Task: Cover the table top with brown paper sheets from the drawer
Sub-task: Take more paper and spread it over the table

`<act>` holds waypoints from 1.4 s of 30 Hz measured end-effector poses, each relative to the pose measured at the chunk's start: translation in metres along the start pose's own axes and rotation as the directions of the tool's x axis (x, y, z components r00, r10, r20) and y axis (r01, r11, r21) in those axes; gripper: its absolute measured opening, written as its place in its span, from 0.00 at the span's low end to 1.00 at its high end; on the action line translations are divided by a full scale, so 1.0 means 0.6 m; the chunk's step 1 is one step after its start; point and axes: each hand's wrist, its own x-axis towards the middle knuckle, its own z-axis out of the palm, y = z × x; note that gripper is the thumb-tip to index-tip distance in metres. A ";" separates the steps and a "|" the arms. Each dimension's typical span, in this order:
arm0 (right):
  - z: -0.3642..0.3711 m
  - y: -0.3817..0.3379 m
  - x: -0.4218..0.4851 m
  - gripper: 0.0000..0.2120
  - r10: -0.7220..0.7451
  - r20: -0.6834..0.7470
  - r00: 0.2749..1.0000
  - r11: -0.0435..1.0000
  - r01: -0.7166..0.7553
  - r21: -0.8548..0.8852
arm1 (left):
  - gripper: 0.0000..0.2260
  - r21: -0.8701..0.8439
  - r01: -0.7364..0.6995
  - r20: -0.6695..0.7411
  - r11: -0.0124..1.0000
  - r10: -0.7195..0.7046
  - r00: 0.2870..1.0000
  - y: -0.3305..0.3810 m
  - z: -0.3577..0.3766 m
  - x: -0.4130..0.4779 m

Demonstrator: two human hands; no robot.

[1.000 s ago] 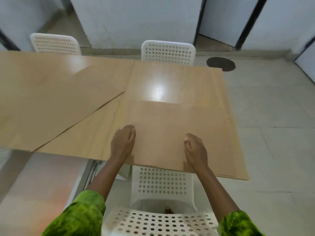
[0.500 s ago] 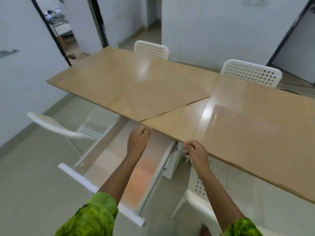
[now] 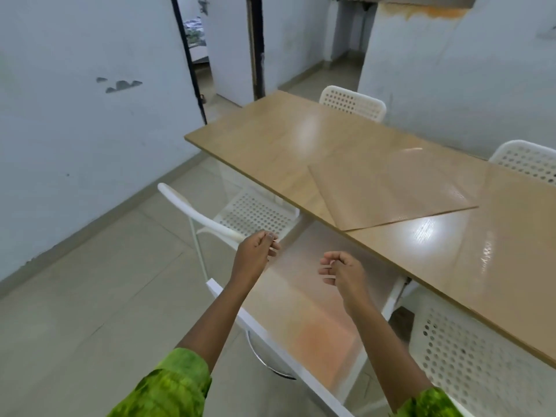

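While my left hand [image 3: 255,254] and right hand [image 3: 343,270] hover curled and empty over the open drawer [image 3: 301,371], I read this as fetching; sheets [image 3: 301,296] lie inside it; next I must pinch one edge.

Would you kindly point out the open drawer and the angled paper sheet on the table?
open drawer [image 3: 282,355], head view, white front edge.
angled paper sheet [image 3: 391,194], head view, its middle.

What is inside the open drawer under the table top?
Brown paper lies flat across the drawer, filling it. The left hand and right hand hang above it. Anything beneath the top sheet is covered.
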 end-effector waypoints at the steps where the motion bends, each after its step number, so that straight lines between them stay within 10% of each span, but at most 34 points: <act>1: 0.011 -0.004 0.005 0.13 0.003 0.004 1.000 1.000 -0.003 0.000 | 0.11 -0.008 0.009 -0.003 1.000 -0.009 1.000 -0.001 -0.009 0.007; 16: 0.248 -0.045 0.129 0.14 0.019 -0.202 0.979 1.000 -0.019 0.002 | 0.11 0.044 -0.028 0.240 0.999 0.017 0.971 -0.049 -0.172 0.258; 33: 0.284 -0.101 0.205 0.11 0.016 -0.604 0.797 0.998 0.022 0.055 | 0.09 0.040 -0.092 0.658 0.995 0.043 0.752 0.015 -0.171 0.446; 42: 0.151 -0.125 0.315 0.16 -0.037 -0.596 0.802 0.800 -0.334 -0.499 | 0.08 0.096 -0.059 0.773 0.994 -0.037 0.634 0.050 -0.028 0.528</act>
